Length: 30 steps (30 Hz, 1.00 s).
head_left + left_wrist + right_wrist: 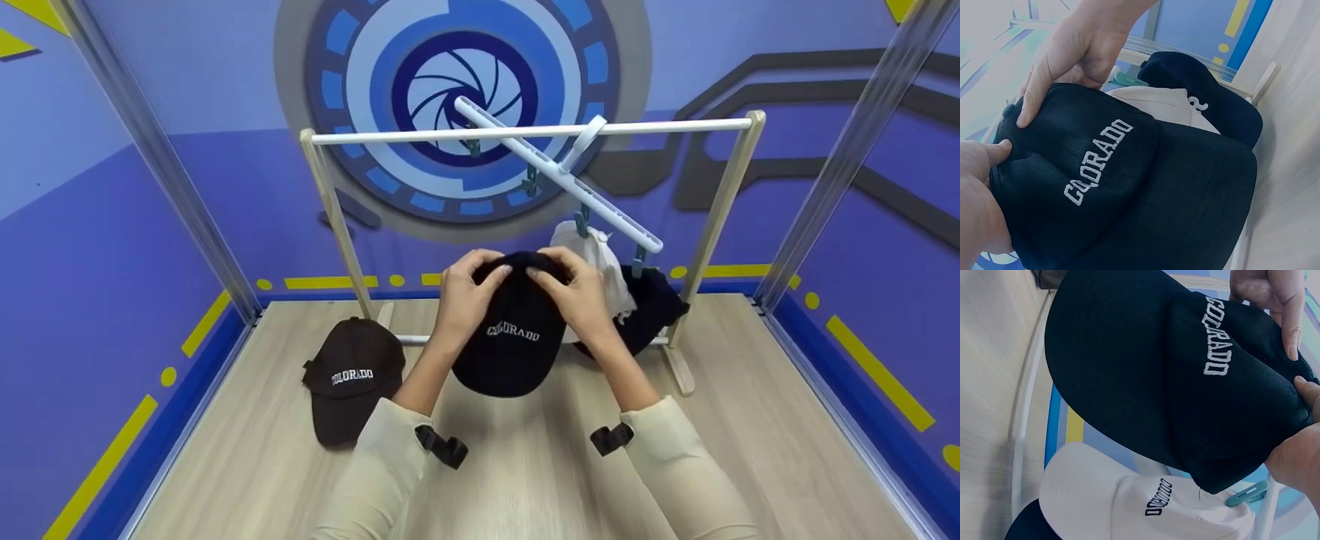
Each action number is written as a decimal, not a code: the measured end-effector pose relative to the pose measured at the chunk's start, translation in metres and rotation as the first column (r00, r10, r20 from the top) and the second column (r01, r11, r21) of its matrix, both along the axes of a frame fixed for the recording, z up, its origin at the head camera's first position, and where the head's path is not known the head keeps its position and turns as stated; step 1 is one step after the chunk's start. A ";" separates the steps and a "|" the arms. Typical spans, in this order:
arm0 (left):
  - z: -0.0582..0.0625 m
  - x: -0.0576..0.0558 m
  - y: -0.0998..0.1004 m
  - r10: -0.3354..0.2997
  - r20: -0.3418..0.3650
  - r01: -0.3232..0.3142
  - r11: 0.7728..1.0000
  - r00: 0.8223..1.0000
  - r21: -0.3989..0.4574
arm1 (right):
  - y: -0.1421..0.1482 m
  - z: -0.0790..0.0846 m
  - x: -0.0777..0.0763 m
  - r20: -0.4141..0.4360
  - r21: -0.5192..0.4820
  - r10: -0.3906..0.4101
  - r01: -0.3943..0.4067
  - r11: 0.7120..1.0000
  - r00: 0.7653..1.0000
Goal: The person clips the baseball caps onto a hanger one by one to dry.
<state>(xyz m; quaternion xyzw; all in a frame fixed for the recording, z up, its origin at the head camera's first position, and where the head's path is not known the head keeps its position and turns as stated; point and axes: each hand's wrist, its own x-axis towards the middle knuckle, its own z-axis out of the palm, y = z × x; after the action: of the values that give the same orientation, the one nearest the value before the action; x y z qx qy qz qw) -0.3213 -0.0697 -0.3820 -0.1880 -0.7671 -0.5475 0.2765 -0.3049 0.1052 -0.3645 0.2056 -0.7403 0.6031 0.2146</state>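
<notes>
Black cap (510, 356) held up by the crown between both my hands, brim down.
My left hand (463, 300) and right hand (583, 296) grip it, thumbs pressing near the top, the other fingers bent behind the crown (partly hidden, so I can't tell how far in they reach). It sits below the white hanger (561, 174). To do this well, I'd judge, my thumbs should press evenly so the crown doesn't twist, and its side should stay off the white cap (613, 277) close by my right hand.
</notes>
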 end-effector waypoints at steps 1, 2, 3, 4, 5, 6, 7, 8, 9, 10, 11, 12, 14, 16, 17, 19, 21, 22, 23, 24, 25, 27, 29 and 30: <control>0.001 -0.001 0.000 0.003 -0.001 -0.003 1.000 1.000 -0.003 | 0.000 0.000 0.000 0.003 -0.002 -0.003 0.003 1.000 1.000; 0.001 -0.001 0.001 0.006 0.000 -0.006 1.000 1.000 -0.005 | 0.000 0.001 -0.001 0.007 -0.003 -0.005 0.005 1.000 1.000; 0.002 -0.002 0.001 0.007 0.001 -0.007 1.000 1.000 -0.005 | 0.000 0.002 -0.001 0.012 -0.004 -0.007 0.007 1.000 1.000; 0.003 -0.002 0.001 0.010 0.001 -0.010 1.000 1.000 -0.006 | 0.000 0.003 -0.001 0.017 -0.008 -0.005 0.005 1.000 1.000; 0.004 -0.003 0.002 0.011 0.001 -0.011 1.000 1.000 -0.006 | 0.000 0.003 -0.001 0.023 -0.012 -0.001 0.001 1.000 1.000; 0.004 -0.003 0.002 0.014 0.001 -0.014 1.000 1.000 -0.008 | 0.000 0.003 -0.002 0.027 -0.016 0.003 -0.002 1.000 1.000; 0.004 -0.004 0.002 0.018 -0.001 -0.018 1.000 1.000 -0.009 | 0.000 0.001 -0.005 0.028 -0.020 0.008 -0.007 1.000 1.000; 0.004 -0.005 0.002 0.022 -0.003 -0.022 1.000 1.000 -0.010 | 0.001 -0.002 -0.008 0.029 -0.019 0.011 -0.011 1.000 1.000; 0.004 -0.006 0.002 0.028 -0.005 -0.028 1.000 1.000 -0.012 | 0.001 -0.005 -0.012 0.029 -0.018 0.016 -0.015 1.000 0.999; 0.004 -0.006 0.003 0.032 -0.005 -0.032 0.999 0.999 -0.012 | 0.002 -0.009 -0.016 0.027 -0.014 0.020 -0.020 1.000 0.999; 0.003 -0.007 0.003 0.035 -0.006 -0.035 0.999 0.999 -0.013 | 0.002 -0.012 -0.020 0.022 -0.005 0.019 -0.019 1.000 1.000; 0.003 -0.007 0.003 0.038 -0.007 -0.038 0.999 0.999 -0.013 | 0.003 -0.016 -0.023 0.017 0.001 0.019 -0.019 1.000 1.000; 0.002 -0.008 0.003 0.039 -0.007 -0.039 0.999 0.999 -0.016 | 0.004 -0.021 -0.029 0.007 0.013 0.021 -0.021 1.000 1.000; 0.002 -0.009 0.003 0.039 -0.003 -0.039 0.999 0.999 -0.018 | 0.005 -0.022 -0.031 -0.002 0.017 0.026 -0.026 1.000 1.000; 0.002 -0.009 0.004 0.038 0.001 -0.038 0.999 0.999 -0.020 | 0.006 -0.022 -0.032 -0.004 0.019 0.028 -0.028 0.999 1.000; 0.003 -0.010 0.004 0.036 0.011 -0.036 0.999 0.999 -0.023 | 0.007 -0.022 -0.033 -0.002 0.024 0.036 -0.036 0.999 0.999; 0.005 -0.011 0.005 0.040 0.023 -0.039 0.999 0.999 -0.023 | 0.008 -0.021 -0.034 0.000 0.041 0.034 -0.034 0.999 0.999; 0.006 -0.011 0.006 0.042 0.027 -0.041 0.999 0.999 -0.024 | 0.008 -0.020 -0.034 0.000 0.056 0.029 -0.029 0.998 1.000; 0.007 -0.012 0.006 0.043 0.030 -0.042 0.999 0.999 -0.024 | 0.009 -0.019 -0.035 0.000 0.073 0.025 -0.025 0.997 1.000; 0.007 -0.013 0.006 0.046 0.032 -0.045 0.999 0.998 -0.026 | 0.009 -0.018 -0.036 -0.002 0.092 0.019 -0.019 0.996 1.000; 0.008 -0.014 0.007 0.047 0.031 -0.046 0.999 0.998 -0.027 | 0.009 -0.016 -0.037 -0.006 0.114 0.012 -0.011 0.993 1.000; 0.009 -0.015 0.007 0.052 0.029 -0.051 0.998 0.998 -0.034 | 0.010 -0.014 -0.039 -0.008 0.160 -0.001 0.002 0.987 1.000; 0.010 -0.017 0.007 0.056 0.027 -0.055 0.997 0.998 -0.045 | 0.010 -0.012 -0.041 -0.002 0.206 -0.008 0.008 0.979 1.000; 0.010 -0.017 0.007 0.058 0.025 -0.057 0.997 0.998 -0.053 | 0.010 -0.010 -0.042 0.003 0.225 -0.007 0.006 0.974 1.000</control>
<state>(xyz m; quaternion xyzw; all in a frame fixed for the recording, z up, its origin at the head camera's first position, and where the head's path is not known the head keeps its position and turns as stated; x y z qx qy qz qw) -0.3386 -0.0623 -0.3723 -0.1656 -0.7900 -0.5215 0.2767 -0.3467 0.1153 -0.3749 0.2247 -0.8051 0.5149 0.1904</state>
